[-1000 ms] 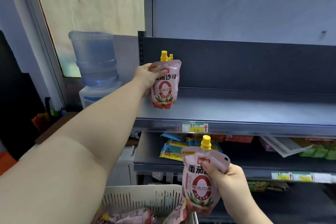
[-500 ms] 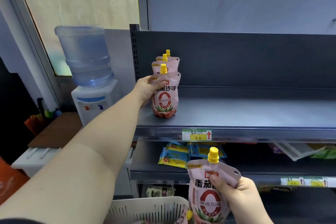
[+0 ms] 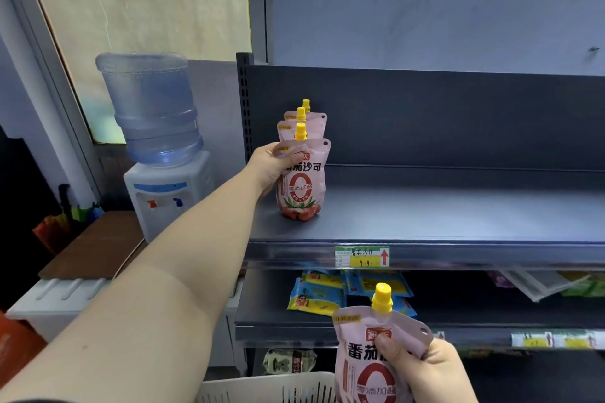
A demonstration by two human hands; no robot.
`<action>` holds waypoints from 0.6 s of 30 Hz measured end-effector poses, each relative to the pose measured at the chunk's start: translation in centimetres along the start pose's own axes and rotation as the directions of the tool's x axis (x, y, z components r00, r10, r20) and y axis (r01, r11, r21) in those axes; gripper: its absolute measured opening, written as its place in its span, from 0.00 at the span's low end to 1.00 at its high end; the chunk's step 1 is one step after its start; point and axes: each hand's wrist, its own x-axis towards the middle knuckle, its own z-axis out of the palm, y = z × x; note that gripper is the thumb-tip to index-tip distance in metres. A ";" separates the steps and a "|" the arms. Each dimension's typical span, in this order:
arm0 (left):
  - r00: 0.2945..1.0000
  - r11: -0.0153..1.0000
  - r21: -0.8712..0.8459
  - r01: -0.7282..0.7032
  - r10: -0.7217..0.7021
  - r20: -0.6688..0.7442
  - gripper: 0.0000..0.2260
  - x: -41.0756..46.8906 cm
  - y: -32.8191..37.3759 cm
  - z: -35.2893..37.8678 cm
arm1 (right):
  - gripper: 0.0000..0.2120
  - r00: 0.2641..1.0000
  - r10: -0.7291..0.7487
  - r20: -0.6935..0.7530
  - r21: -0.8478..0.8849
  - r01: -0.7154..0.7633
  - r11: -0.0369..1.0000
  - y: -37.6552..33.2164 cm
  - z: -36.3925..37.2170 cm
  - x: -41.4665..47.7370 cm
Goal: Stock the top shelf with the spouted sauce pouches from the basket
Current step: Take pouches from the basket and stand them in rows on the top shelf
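A pink sauce pouch with a yellow spout (image 3: 302, 186) stands upright at the left end of the dark top shelf (image 3: 442, 216). My left hand (image 3: 273, 165) grips its upper left side, thumb across the front. Two more pouches (image 3: 306, 123) stand in a row right behind it, only their tops showing. Lower right, my right hand (image 3: 425, 370) holds another pink spouted pouch (image 3: 373, 360) upright in front of the lower shelves. The white slotted basket (image 3: 262, 388) shows only its rim at the bottom edge; its contents are out of view.
A water dispenser with a blue bottle (image 3: 154, 127) stands left of the shelf unit on a brown counter (image 3: 95, 245). A yellow price tag (image 3: 361, 257) sits on the top shelf's front rail. The lower shelf (image 3: 284, 321) holds blue and yellow snack packets (image 3: 314, 291).
My left hand has brought its pouch down onto the shelf in front of the other two. The right hand with its pouch has sunk lower in view, and the camera has tilted up.
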 end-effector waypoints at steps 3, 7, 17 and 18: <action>1.000 1.000 0.028 0.004 -0.004 0.008 0.10 -0.3 0.1 0.1 | 0.12 1.000 0.007 0.015 0.058 -0.007 0.998 0.1 0.3 0.2; 1.000 0.996 0.092 0.022 -0.022 0.001 0.13 -1.2 0.5 -0.5 | 0.15 1.000 -0.023 -0.013 0.058 0.024 0.998 0.2 0.7 0.3; 0.997 0.810 0.586 0.025 0.019 -0.070 0.32 -6.1 1.6 -3.7 | 0.11 0.983 -0.181 0.001 0.113 0.180 0.977 -1.2 4.4 0.4; 0.998 0.777 0.630 0.009 0.029 -0.050 0.31 -6.7 1.7 -3.8 | 0.13 0.981 -0.193 -0.003 0.114 0.193 0.975 -1.5 4.8 0.5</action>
